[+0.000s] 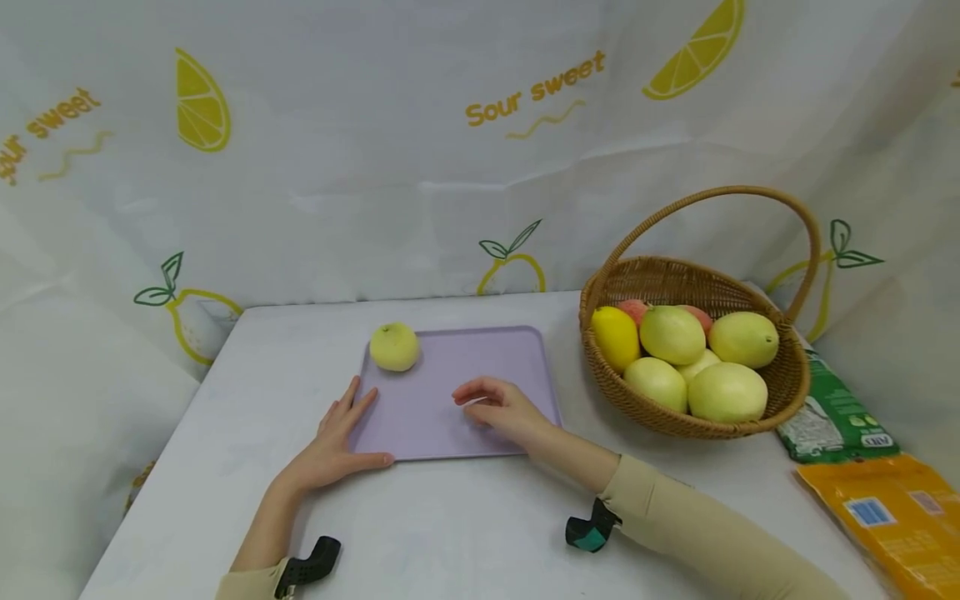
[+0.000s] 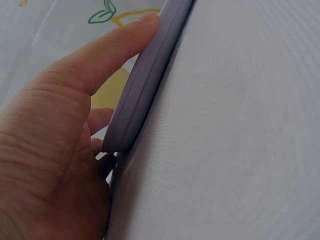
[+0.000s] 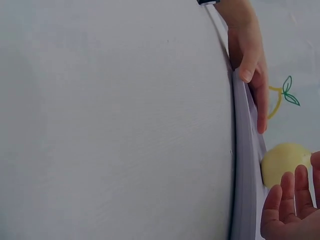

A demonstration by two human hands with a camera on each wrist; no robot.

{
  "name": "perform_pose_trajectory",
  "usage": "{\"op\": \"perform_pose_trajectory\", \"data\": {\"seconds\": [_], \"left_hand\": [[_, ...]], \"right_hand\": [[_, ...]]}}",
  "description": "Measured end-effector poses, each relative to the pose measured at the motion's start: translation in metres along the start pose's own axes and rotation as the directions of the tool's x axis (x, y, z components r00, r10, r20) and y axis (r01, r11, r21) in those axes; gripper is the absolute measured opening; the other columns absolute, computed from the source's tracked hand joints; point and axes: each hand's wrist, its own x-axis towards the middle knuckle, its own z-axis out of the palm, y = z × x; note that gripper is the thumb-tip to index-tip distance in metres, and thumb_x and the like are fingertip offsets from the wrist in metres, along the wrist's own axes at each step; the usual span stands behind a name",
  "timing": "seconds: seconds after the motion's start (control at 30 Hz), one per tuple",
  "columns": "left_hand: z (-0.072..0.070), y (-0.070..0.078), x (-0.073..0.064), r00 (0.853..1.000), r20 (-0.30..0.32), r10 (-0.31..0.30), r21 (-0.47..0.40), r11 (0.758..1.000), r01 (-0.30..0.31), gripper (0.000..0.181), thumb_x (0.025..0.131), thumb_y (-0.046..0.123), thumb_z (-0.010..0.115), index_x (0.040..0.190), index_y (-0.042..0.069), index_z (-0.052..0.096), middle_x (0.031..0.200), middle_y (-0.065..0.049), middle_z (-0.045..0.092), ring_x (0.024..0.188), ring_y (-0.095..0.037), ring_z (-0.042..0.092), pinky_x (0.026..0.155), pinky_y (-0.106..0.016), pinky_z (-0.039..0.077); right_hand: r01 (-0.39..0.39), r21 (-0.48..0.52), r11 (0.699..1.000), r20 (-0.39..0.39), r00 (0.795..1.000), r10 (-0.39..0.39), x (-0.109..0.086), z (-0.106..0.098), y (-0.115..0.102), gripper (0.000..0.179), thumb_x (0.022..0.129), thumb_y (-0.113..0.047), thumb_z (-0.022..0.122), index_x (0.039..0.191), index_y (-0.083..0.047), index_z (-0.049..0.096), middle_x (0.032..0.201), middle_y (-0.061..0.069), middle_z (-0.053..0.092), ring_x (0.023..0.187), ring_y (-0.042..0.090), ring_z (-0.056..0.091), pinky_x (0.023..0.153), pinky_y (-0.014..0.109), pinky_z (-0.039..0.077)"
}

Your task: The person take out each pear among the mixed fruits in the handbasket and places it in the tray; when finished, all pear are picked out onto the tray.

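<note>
white table (image 1: 465,533), lilac tray (image 1: 480,358) near middle, wicker basket (image 1: 675,279) right of it, green packet (image 1: 840,421), orange packet (image 1: 900,521) far right

Tray (image 2: 140,97) partly beyond left wrist view

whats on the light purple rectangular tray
One round pale yellow fruit, at its far left corner. The tray under it and behind the left hand and right hand is hidden.

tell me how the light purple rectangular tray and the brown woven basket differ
The light purple rectangular tray is shallow and smooth, while the brown woven basket is deep and rounded. The basket has a tall arched handle; the tray shows none. The tray carries one pale yellow-green round fruit, the basket several fruits. Both rest on the white tabletop.
</note>
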Motion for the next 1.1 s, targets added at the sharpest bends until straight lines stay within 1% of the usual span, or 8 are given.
{"op": "perform_pose_trajectory", "data": {"seconds": [0.23,0.4,0.6,0.67,0.73,0.9,0.97,1.1], "left_hand": [[-0.001,-0.001,-0.001,1.000,-0.002,0.006,-0.002,1.000,-0.006,0.101,0.076,0.041,0.082,0.154,0.007,0.027,0.163,-0.015,-0.007,0.142,-0.050,-0.010,0.107,-0.071,-0.002],[-0.001,-0.001,-0.001,1.000,-0.004,0.005,-0.007,1.000,-0.005,0.100,0.076,0.041,0.081,0.154,0.008,0.028,0.163,-0.014,-0.007,0.142,-0.051,-0.011,0.106,-0.072,-0.002],[0.000,0.001,-0.001,1.000,-0.002,0.007,-0.007,1.000,-0.007,0.100,0.076,0.040,0.082,0.153,0.007,0.029,0.162,-0.015,-0.007,0.143,-0.050,-0.011,0.107,-0.070,-0.002],[0.000,0.001,-0.001,1.000,-0.004,0.004,-0.009,1.000,-0.004,0.099,0.075,0.040,0.082,0.153,0.007,0.030,0.162,-0.016,-0.007,0.142,-0.050,-0.011,0.107,-0.071,-0.002],[-0.001,0.001,-0.001,1.000,-0.009,0.005,-0.008,1.000,-0.005,0.099,0.075,0.039,0.082,0.153,0.006,0.031,0.162,-0.016,-0.006,0.142,-0.051,-0.011,0.106,-0.072,-0.002],[0.000,0.001,-0.002,1.000,-0.012,0.000,-0.004,1.000,0.000,0.098,0.075,0.040,0.082,0.153,0.007,0.031,0.162,-0.016,-0.006,0.142,-0.052,-0.010,0.106,-0.072,-0.001],[0.000,0.000,-0.002,1.000,-0.011,0.002,-0.002,1.000,-0.002,0.098,0.075,0.040,0.082,0.153,0.008,0.031,0.163,-0.015,-0.006,0.142,-0.051,-0.010,0.106,-0.072,-0.001],[0.001,0.000,-0.001,1.000,-0.013,0.011,-0.001,1.000,-0.011,0.098,0.075,0.040,0.082,0.153,0.007,0.032,0.163,-0.015,-0.006,0.142,-0.052,-0.009,0.107,-0.071,-0.002]], "right_hand": [[0.018,-0.047,0.999,0.020,1.000,-0.017,-0.020,-0.014,0.000,0.029,0.093,-0.004,0.058,0.120,0.006,0.060,0.119,0.023,0.062,0.103,0.038,0.060,0.079,0.032,0.050],[-0.017,-0.061,0.998,0.043,0.999,0.019,-0.036,-0.024,-0.006,0.031,0.095,-0.007,0.058,0.124,0.004,0.058,0.122,0.022,0.060,0.105,0.035,0.059,0.085,0.031,0.050],[-0.041,-0.106,0.994,0.111,0.992,0.053,-0.055,-0.043,-0.017,0.035,0.097,-0.014,0.058,0.129,0.001,0.055,0.129,0.021,0.055,0.109,0.028,0.056,0.091,0.027,0.048],[-0.038,-0.125,0.991,0.125,0.991,0.053,-0.060,-0.050,-0.021,0.036,0.097,-0.017,0.059,0.129,-0.002,0.055,0.131,0.020,0.054,0.110,0.027,0.055,0.091,0.028,0.048],[-0.031,-0.133,0.991,0.135,0.990,0.049,-0.064,-0.057,-0.025,0.037,0.097,-0.018,0.059,0.131,-0.003,0.055,0.132,0.020,0.053,0.113,0.029,0.054,0.091,0.028,0.048],[0.006,-0.140,0.990,0.156,0.988,0.017,-0.074,-0.072,-0.034,0.035,0.099,-0.017,0.058,0.132,-0.006,0.054,0.134,0.021,0.051,0.117,0.038,0.051,0.093,0.027,0.048],[0.016,-0.154,0.988,0.165,0.986,0.010,-0.079,-0.077,-0.039,0.035,0.099,-0.017,0.057,0.132,-0.007,0.054,0.134,0.018,0.052,0.119,0.039,0.049,0.093,0.027,0.048],[0.050,-0.224,0.973,0.183,0.983,-0.009,-0.090,-0.086,-0.054,0.037,0.099,-0.019,0.059,0.134,-0.010,0.053,0.134,0.009,0.054,0.120,0.035,0.051,0.094,0.027,0.049]]}}
